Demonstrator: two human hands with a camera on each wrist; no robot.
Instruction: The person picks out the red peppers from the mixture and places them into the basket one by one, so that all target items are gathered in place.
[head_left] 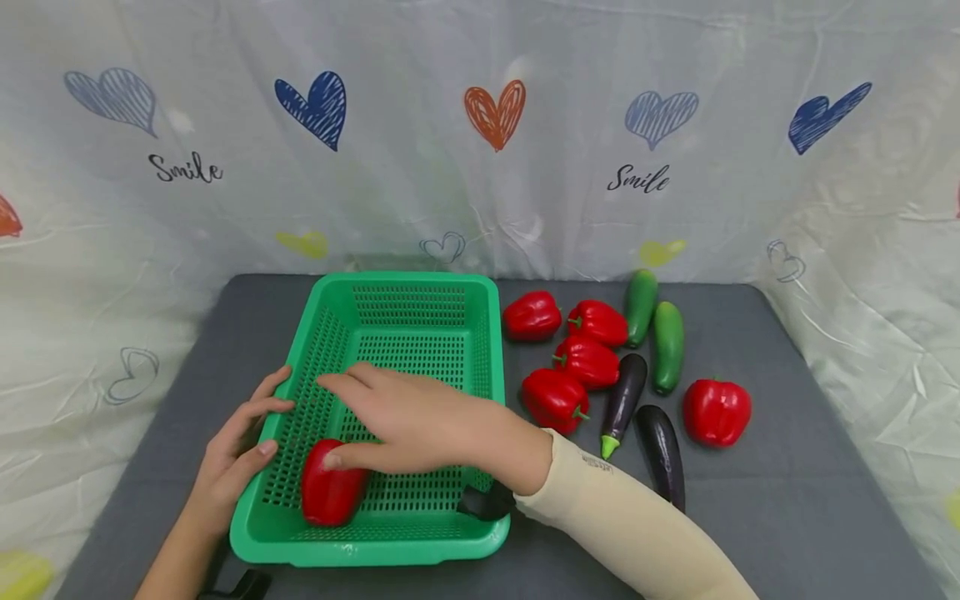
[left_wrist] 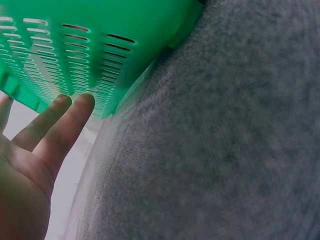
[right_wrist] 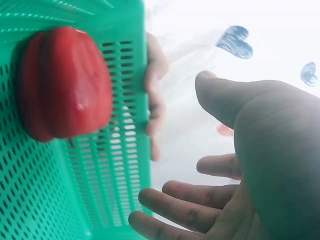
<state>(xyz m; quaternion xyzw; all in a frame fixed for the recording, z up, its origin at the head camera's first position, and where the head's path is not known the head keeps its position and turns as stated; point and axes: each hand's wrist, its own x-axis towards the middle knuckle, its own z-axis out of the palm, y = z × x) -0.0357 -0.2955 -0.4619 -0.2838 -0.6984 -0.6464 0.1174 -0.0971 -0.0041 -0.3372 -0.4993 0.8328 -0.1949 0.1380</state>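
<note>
A green plastic basket [head_left: 367, 553] with slotted walls stands on the left part of the table. One red bell pepper [head_left: 328, 493] lies inside it, in the near left corner. Along the basket's left side, my left hand [head_left: 219, 479] touches the wall and rim; the left wrist view shows its fingers [left_wrist: 67, 125] fairly straight against the outer wall. My right hand [head_left: 420, 417] hovers over the basket with fingers spread and thumb apart. In the right wrist view nothing lies between the right hand's fingers [right_wrist: 195, 212], and the pepper [right_wrist: 75, 85] sits apart from them.
Right of the basket lie several red bell peppers [head_left: 531, 316], two cucumbers [head_left: 668, 346] and two eggplants [head_left: 625, 396]. Another bell pepper [head_left: 717, 413] sits farther right. A white curtain [head_left: 405, 183] with printed hearts hangs behind the grey table [head_left: 787, 517].
</note>
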